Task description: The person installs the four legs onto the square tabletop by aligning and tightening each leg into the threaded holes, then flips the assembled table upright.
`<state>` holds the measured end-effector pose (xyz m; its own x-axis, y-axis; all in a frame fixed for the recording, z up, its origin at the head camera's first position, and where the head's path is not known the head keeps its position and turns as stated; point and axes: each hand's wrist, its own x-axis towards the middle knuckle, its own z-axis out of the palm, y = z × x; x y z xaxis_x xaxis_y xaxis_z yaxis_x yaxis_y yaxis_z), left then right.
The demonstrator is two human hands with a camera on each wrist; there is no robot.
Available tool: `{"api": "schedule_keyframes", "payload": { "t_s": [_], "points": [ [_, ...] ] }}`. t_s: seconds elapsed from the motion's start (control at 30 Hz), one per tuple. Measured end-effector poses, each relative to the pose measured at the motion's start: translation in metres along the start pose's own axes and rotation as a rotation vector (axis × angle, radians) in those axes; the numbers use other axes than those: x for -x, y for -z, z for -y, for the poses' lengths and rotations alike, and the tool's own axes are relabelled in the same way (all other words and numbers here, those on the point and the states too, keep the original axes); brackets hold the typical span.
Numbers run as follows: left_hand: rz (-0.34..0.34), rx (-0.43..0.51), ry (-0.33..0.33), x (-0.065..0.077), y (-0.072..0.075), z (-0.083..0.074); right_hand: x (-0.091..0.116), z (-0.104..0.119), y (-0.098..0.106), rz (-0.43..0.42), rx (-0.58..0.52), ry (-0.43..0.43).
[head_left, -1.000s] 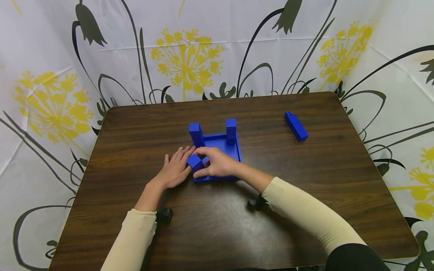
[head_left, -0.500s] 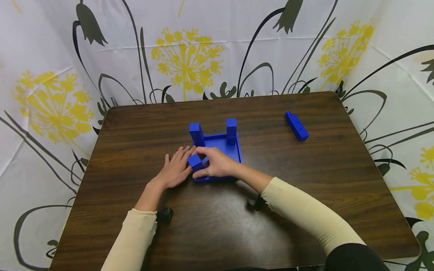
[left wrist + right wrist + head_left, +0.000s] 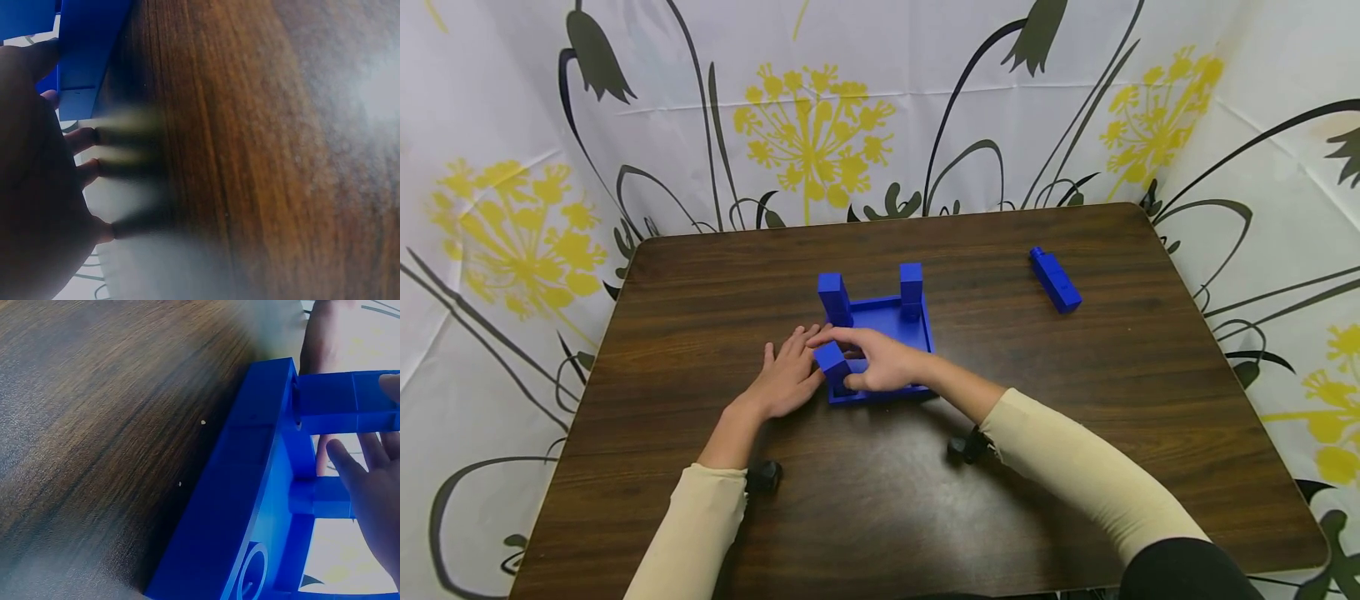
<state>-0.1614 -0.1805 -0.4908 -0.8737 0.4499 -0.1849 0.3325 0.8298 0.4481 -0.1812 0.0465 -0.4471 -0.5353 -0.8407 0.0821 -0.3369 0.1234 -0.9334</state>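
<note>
A square blue tray (image 3: 891, 317) with raised sides lies mid-table. At its near-left corner stands a square blue post (image 3: 830, 357). My right hand (image 3: 883, 362) curves round this post, with the index finger on its far side and the thumb at its right side; in the right wrist view a fingertip (image 3: 390, 384) lies against the post. My left hand (image 3: 781, 379) rests on the table with fingers spread, close against the tray's left side. The left wrist view shows the left thumb (image 3: 47, 56) at the tray's wall (image 3: 87, 62).
Two more blue posts stand at the tray's far corners, far left (image 3: 835, 300) and far right (image 3: 912, 290). A round socket (image 3: 253, 572) shows at the near-right corner. Another blue post with a peg (image 3: 1056, 281) lies on the brown table (image 3: 1037, 400) at the right.
My right thumb has moved from the near side of the post to its right side, and the index finger reaches further left. More of the post shows. My left hand stays still.
</note>
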Motion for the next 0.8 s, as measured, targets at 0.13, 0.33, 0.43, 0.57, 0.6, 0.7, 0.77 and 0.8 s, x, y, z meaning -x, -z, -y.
{"api": "schedule_keyframes", "payload": {
  "t_s": [0.13,0.33,0.43,0.57,0.6,0.7,0.77,0.8],
  "points": [
    [0.014,-0.005,-0.006,0.0007,0.0016,-0.0016,-0.0005,-0.0007,0.0008,0.040,-0.058,0.022],
    [0.015,-0.008,-0.010,0.0014,0.0010,-0.0010,-0.0010,-0.0013,0.0014,0.046,-0.036,0.022],
    [0.011,-0.006,-0.005,0.0011,0.0008,-0.0009,-0.0011,-0.0012,0.0021,0.048,-0.030,0.013],
    [0.012,-0.003,-0.002,0.0008,0.0007,-0.0010,-0.0009,-0.0024,0.0028,0.049,-0.034,0.008],
    [0.013,-0.004,-0.001,0.0007,0.0006,-0.0012,-0.0009,-0.0026,0.0030,0.049,-0.035,0.007],
    [0.013,-0.007,-0.002,0.0005,0.0006,-0.0013,-0.0004,-0.0021,0.0036,0.044,-0.035,-0.007],
    [0.012,-0.009,-0.003,0.0003,0.0008,-0.0013,0.0001,-0.0014,0.0040,0.043,-0.035,-0.021],
    [0.012,-0.010,-0.004,0.0001,0.0008,-0.0012,0.0005,-0.0006,0.0042,0.043,-0.036,-0.028]
  ]
}}
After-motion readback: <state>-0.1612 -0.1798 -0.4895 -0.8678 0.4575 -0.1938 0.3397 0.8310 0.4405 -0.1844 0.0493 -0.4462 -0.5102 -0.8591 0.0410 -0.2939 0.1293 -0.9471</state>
